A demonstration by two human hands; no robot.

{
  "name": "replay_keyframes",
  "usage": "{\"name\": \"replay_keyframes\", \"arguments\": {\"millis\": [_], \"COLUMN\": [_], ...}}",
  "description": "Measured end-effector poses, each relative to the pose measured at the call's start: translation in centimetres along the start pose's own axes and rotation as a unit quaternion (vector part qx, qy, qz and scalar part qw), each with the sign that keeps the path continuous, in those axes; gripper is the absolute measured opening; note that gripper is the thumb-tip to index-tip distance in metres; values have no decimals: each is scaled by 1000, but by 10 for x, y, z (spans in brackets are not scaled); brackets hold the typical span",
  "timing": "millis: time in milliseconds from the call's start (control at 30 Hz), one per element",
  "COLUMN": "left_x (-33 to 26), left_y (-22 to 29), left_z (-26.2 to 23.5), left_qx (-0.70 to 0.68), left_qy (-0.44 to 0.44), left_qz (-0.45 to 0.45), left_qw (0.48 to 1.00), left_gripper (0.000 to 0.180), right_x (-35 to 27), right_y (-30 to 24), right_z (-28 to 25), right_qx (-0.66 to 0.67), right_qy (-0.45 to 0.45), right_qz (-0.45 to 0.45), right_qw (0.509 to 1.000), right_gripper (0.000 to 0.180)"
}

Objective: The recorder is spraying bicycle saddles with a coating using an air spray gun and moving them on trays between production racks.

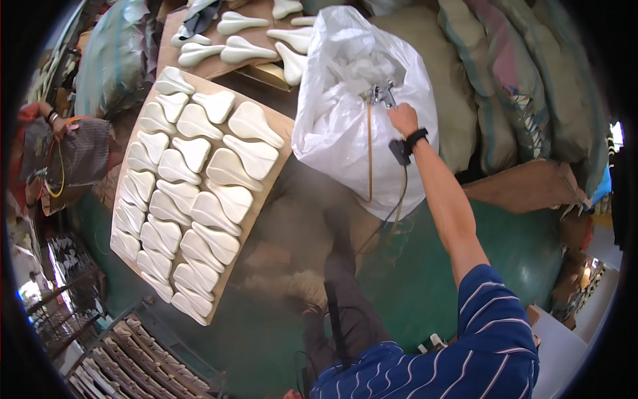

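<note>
My right hand point(401, 120) is stretched forward and closed on a metal spray gun point(383, 94), held against a large white plastic sack point(352, 100). A thin hose point(369, 153) hangs down from the gun. On my wrist sits a black band point(416, 137). To the left a wooden board point(282, 126) leans, covered with several rows of white saddle-shaped foam pieces point(193, 193). My left hand is out of view.
A second board point(219, 65) with more white pieces lies behind the first. Stuffed sacks point(505, 73) pile up at the back right. Another person point(40, 133) works at the far left. The floor point(518, 246) is green; a rack point(133, 359) stands lower left.
</note>
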State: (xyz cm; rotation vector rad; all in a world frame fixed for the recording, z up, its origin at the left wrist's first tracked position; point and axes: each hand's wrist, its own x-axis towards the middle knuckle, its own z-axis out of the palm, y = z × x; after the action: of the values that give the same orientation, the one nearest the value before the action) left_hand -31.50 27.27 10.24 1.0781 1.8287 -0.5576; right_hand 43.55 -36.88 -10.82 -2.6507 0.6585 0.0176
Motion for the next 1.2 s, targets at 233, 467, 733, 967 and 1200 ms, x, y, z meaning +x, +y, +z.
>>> {"name": "replay_keyframes", "arguments": {"millis": [233, 467, 733, 967, 1200], "left_x": [55, 132, 2, -40, 200], "left_y": [61, 152, 238, 198, 128], "left_z": [-7, -71, -58, -55, -68], "left_qx": [-61, 6, -1, -30, 94], "left_qy": [-82, -157, -341, -596, -245], "left_qz": [152, 398, 714, 632, 669], "left_qw": [983, 904, 612, 494, 695], "left_gripper": [26, 21, 94, 75, 34], "right_x": [-314, -544, -784, -865, -875], "right_y": [-91, -219, -365, -489, -520], "right_z": [-178, -179, -182, -201, -245], "right_qx": [190, 366, 245, 477, 495], "right_qy": [148, -59, -123, -147, -213], "right_qz": [-60, -43, -293, -451, -427], "right_qw": [969, 928, 916, 740, 726], "right_gripper": [33, 40, 22, 29, 53]}}
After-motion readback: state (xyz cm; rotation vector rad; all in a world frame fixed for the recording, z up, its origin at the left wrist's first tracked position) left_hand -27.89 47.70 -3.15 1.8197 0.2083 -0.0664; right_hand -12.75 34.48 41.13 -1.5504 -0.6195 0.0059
